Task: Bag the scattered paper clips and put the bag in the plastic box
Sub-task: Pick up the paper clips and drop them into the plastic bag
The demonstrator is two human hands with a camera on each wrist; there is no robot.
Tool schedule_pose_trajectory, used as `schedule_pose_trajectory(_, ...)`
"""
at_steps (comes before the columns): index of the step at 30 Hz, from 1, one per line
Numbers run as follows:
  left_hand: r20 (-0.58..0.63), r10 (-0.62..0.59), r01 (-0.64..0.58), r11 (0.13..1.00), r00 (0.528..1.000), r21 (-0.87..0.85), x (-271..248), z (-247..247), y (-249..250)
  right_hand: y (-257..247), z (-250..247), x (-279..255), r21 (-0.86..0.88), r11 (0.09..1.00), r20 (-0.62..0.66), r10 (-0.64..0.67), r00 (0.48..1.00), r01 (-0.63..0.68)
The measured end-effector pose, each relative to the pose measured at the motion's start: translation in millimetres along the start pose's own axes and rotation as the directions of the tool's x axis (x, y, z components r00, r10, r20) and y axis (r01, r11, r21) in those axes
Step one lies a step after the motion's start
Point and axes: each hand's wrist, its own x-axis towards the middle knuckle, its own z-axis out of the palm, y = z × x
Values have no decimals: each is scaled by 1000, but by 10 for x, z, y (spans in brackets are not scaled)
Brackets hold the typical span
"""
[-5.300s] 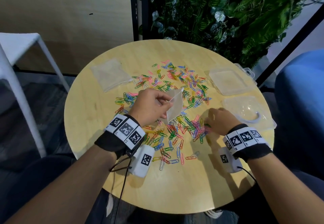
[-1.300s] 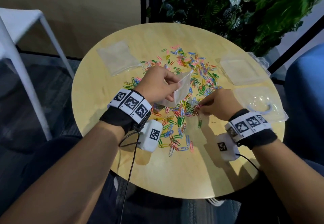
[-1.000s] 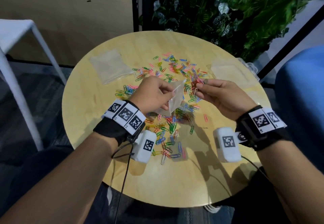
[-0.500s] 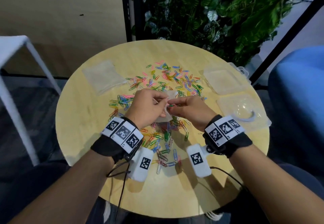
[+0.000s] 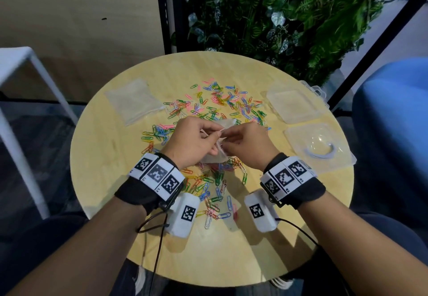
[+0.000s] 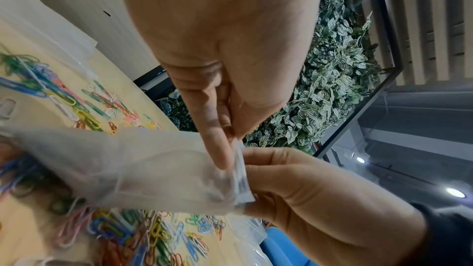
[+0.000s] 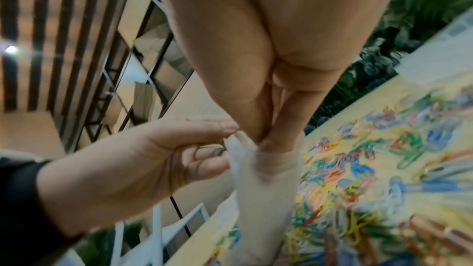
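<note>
Coloured paper clips (image 5: 222, 101) lie scattered over the round wooden table (image 5: 208, 249). Above them hangs a small translucent mesh bag (image 5: 213, 157). My left hand (image 5: 196, 138) pinches the bag's rim between thumb and forefinger (image 6: 220, 149). The right hand (image 5: 245, 142) meets it at the bag's mouth, thumb and fingertips (image 7: 268, 143) pressed together inside the mesh of the bag (image 7: 261, 189). The mesh hides what they pinch. More clips (image 7: 358, 169) lie under the bag (image 6: 140, 169). The clear plastic box (image 5: 294, 105) sits at the table's right.
A second clear plastic tray (image 5: 319, 149) with a bluish ring in it lies near the right edge. A stack of spare mesh bags (image 5: 133, 103) rests at the back left. A white stool (image 5: 23, 64) stands left, a blue chair (image 5: 393, 122) right, plants behind.
My right hand picked clips off the table, lifted them to the bag and pushed its fingertips into the mouth. The left hand kept holding the bag up.
</note>
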Motion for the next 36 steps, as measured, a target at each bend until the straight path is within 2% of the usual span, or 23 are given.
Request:
schedule_pose_trajectory(2,13,-5,5,1000,1000,-12,-3,-10,5,6,-3,3,-23,999,-39,-31,999,30)
schedule_pose_trajectory(5,32,-2,2,1000,999,-10,-36,8,17,15,5,-21,-161,979,-76,-136,988,123)
schedule_pose_trajectory(8,41,-1,0,1000,999,19,-41,17,0,41,19,-46,-189,969,55,-152,987,160)
schedule_pose_trajectory(11,17,-4,4,1000,1000,27,-11,17,-17,54,-67,-49,-82,989,140,-113,984,125)
schedule_pose_trajectory(13,-14,-6,6,1000,1000,25,0,2,-23,94,-212,-22,62,998,90,-28,996,23)
schedule_pose_trajectory(15,-53,-9,10,999,999,32,3,-42,-22,204,-388,-8,88,995,5,55,998,-55)
schedule_pose_trajectory(16,-70,-14,17,999,997,37,3,-79,-16,296,-458,-7,19,997,-2,81,997,-81)
schedule_pose_trajectory(18,-96,-25,28,999,995,36,-1,-174,7,476,-525,-31,-206,967,97,174,980,-151)
schedule_pose_trajectory(19,-109,-24,28,999,994,32,1,-226,16,574,-511,-45,-296,930,157,271,950,-217)
schedule_pose_trajectory(21,-138,-18,21,1000,990,18,1,-320,29,700,-407,-50,-372,858,243,458,855,-354)
schedule_pose_trajectory(22,-153,-14,16,1000,988,15,-5,-361,32,729,-339,-45,-427,830,250,490,835,-359)
schedule_pose_trajectory(25,-179,-7,11,1000,984,22,-37,-460,16,686,-136,-13,-582,777,203,423,883,-238)
schedule_pose_trajectory(28,-170,1,7,999,985,47,-70,-513,0,560,73,18,-510,848,221,293,930,-146)
schedule_pose_trajectory(30,-152,0,9,998,988,55,-83,-527,-10,470,194,3,-444,893,266,215,940,-79)
schedule_pose_trajectory(33,-134,-1,9,998,991,61,-99,-533,-19,375,325,-36,-447,894,290,117,950,26)
schedule_pose_trajectory(36,-126,-4,12,998,992,66,-98,-534,-16,307,387,-55,-448,889,259,29,966,93)
